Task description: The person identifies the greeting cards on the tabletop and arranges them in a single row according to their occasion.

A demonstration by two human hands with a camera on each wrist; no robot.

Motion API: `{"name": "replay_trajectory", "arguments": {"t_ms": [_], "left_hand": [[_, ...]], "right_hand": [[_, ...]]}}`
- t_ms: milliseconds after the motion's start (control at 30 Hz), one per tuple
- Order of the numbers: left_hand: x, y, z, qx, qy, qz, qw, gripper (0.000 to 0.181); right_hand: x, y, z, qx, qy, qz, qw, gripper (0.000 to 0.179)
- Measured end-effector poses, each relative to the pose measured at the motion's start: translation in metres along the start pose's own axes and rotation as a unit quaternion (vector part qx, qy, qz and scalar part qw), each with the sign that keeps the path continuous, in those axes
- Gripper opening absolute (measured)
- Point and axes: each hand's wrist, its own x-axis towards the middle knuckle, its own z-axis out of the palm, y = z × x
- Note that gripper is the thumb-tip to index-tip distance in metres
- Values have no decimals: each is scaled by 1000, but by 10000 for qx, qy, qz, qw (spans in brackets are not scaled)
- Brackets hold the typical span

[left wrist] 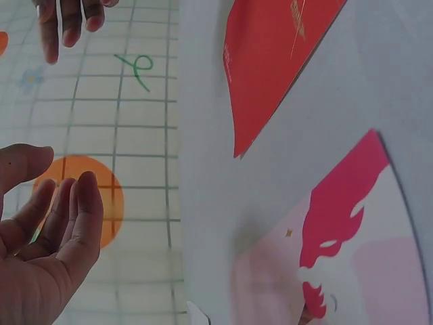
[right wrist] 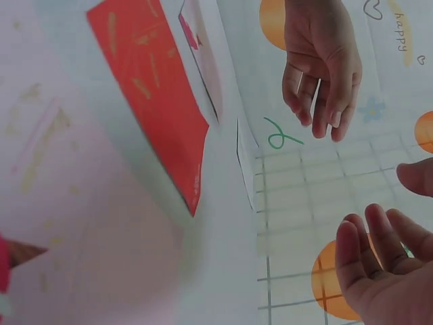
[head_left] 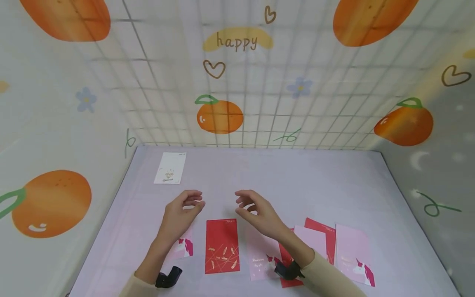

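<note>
Both hands hover above the table, fingers loosely bent, with nothing held. In the head view the left hand [head_left: 180,215] is over a pink unicorn card [head_left: 184,245], which it and its forearm partly hide. The right hand [head_left: 261,212] hangs above another pink card [head_left: 261,255]. Between the forearms a red card [head_left: 222,246] with gold feather drawings lies flat. In the left wrist view the left hand [left wrist: 51,250] appears with curved fingers, apart from the pink card [left wrist: 352,230]. The right wrist view shows the right hand [right wrist: 392,271], also touching nothing.
A white card [head_left: 170,168] with a diamond drawing lies at the back left. On the right, a red card [head_left: 329,239] and pink cards overlap partly under the right forearm, beside a pink unicorn card [head_left: 354,251]. A patterned curtain [head_left: 252,82] encloses the table [head_left: 282,169].
</note>
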Motion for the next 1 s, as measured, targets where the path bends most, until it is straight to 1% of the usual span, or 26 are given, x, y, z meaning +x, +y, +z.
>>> {"name": "replay_trajectory", "arguments": {"t_ms": [100,200,333,500,667,767,867,1000], "left_hand": [[-5,1,4,-55,17,23,10000,38],[-8,2,7,-110,-7,28,9999,36],[-12,3,11,-164,-59,-71,9998,35],[-16,2,14,-167,-105,-192,9996,36],[-18,0,17,-135,-111,-202,9996,34],[-18,1,18,-113,-75,-172,9998,34],[-19,1,19,-88,-56,-161,9998,34],[-19,-2,19,-77,-108,-164,9998,34]], "right_hand": [[-9,-17,-4,-26,91,23,10000,42],[-15,-14,-7,-63,148,-10,9999,42],[-22,-10,-8,-94,186,-80,9997,42],[-29,-7,-9,-127,225,-52,9997,44],[-32,-6,-8,-161,275,-2,9995,44],[-33,2,-6,-181,268,-5,9995,44],[-33,18,-3,-206,275,-20,9994,46],[-33,35,1,-201,269,24,9994,49]]}}
